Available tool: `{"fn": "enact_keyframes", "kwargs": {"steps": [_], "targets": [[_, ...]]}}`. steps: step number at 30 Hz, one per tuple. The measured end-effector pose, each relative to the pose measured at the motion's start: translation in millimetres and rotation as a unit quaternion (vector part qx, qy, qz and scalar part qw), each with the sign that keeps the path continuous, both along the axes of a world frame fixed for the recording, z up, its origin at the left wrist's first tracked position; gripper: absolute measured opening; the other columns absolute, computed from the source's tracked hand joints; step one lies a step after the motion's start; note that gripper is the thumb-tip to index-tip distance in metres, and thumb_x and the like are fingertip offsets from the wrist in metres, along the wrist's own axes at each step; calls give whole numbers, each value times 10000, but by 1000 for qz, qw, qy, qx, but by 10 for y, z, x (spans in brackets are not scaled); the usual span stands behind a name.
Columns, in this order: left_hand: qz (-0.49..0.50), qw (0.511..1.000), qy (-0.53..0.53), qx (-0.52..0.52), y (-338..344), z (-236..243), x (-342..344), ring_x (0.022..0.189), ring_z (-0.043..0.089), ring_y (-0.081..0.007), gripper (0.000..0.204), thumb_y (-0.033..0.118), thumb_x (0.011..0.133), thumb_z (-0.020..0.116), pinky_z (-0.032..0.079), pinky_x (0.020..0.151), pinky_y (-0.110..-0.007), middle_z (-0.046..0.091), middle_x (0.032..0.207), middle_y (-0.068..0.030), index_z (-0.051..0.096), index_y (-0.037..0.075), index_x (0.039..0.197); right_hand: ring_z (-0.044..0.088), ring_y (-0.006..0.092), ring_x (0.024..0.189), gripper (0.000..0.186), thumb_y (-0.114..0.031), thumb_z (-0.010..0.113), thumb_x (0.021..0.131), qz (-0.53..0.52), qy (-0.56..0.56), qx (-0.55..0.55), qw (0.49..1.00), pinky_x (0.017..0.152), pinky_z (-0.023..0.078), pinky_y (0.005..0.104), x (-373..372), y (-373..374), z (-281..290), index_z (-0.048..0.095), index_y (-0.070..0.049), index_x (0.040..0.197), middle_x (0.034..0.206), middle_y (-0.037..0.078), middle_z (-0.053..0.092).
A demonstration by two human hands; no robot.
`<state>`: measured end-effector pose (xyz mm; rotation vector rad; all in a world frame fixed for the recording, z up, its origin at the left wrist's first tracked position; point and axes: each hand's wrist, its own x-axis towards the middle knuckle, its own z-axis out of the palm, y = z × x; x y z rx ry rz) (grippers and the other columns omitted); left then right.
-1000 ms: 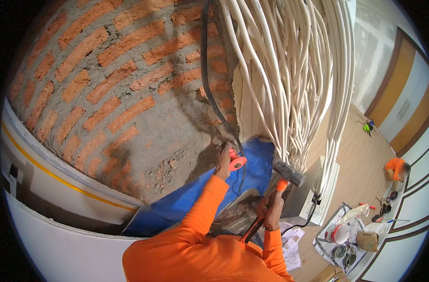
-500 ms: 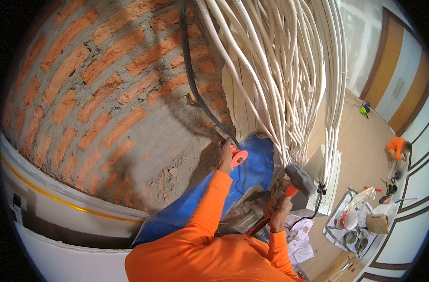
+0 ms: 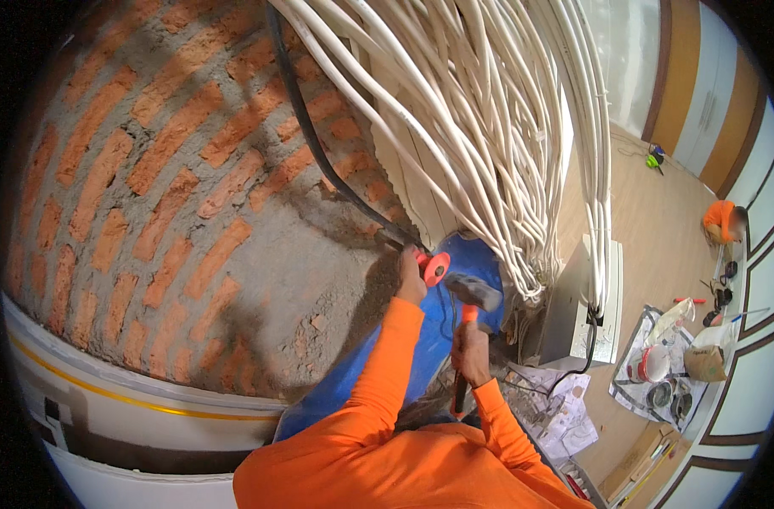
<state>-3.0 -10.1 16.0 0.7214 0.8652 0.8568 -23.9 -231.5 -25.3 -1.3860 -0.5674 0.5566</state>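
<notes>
My left hand [image 3: 411,278] is closed round a chisel whose round red hand guard [image 3: 436,269] faces me. It is held against the plastered patch low on the brick wall [image 3: 260,280]; the tip is hidden. My right hand [image 3: 471,349] grips a club hammer by its red and black handle. The hammer's grey head [image 3: 475,293] is just right of the guard, close beside it. I cannot tell whether they touch. A thick black cable [image 3: 315,144] runs down the wall to behind my left hand. Blue sheeting [image 3: 366,360] lies under both hands.
A dense bundle of white cables [image 3: 480,144] hangs right of the wall, above a white metal box [image 3: 565,322]. Rubble and crumpled paper [image 3: 565,424] lie low down. Farther right are a white bucket [image 3: 653,365], tools and a crouching person in orange [image 3: 720,222].
My right hand has swung the hammer left, from beside the white cables to close by the chisel's guard. My left hand stays on the chisel. The whole view has shifted slightly.
</notes>
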Motion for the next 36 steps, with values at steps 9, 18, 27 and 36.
{"fn": "enact_keyframes", "kwargs": {"steps": [9, 18, 27, 36], "targets": [[-67, 997, -40, -7, 136, -201, 96, 795, 566, -204, 216, 329, 940, 471, 510, 710, -340, 543, 921, -30, 524, 120, 957, 339, 124, 363, 573, -621, 410, 951, -23, 303, 126, 944, 352, 246, 287, 62, 371, 39, 413, -139, 642, 484, -4, 345], [19, 990, -125, -66, 640, -365, -144, 679, 509, -174, 136, 259, 905, 418, 477, 634, -367, 465, 752, 20, 461, 171, 810, 306, 105, 344, 607, -660, 375, 949, -75, 393, 310, 863, 340, 223, 272, -272, 292, 453, 378, -138, 638, 487, -19, 303], [24, 990, -125, -68, 343, -126, 196, 733, 566, -178, 195, 346, 932, 413, 511, 663, -378, 561, 802, 16, 533, 200, 884, 341, 144, 402, 661, -608, 345, 980, -31, 255, 108, 960, 405, 291, 338, 210, 149, 340, 409, -99, 564, 490, -3, 396], [35, 999, -11, -6, 23, 157, -131, 810, 597, -220, 248, 280, 942, 350, 524, 743, -368, 578, 855, -55, 526, 127, 859, 322, 106, 339, 601, -600, 393, 977, 92, 185, -44, 977, 343, 250, 288, 335, -13, 325, 389, -148, 581, 468, -16, 363]]}}
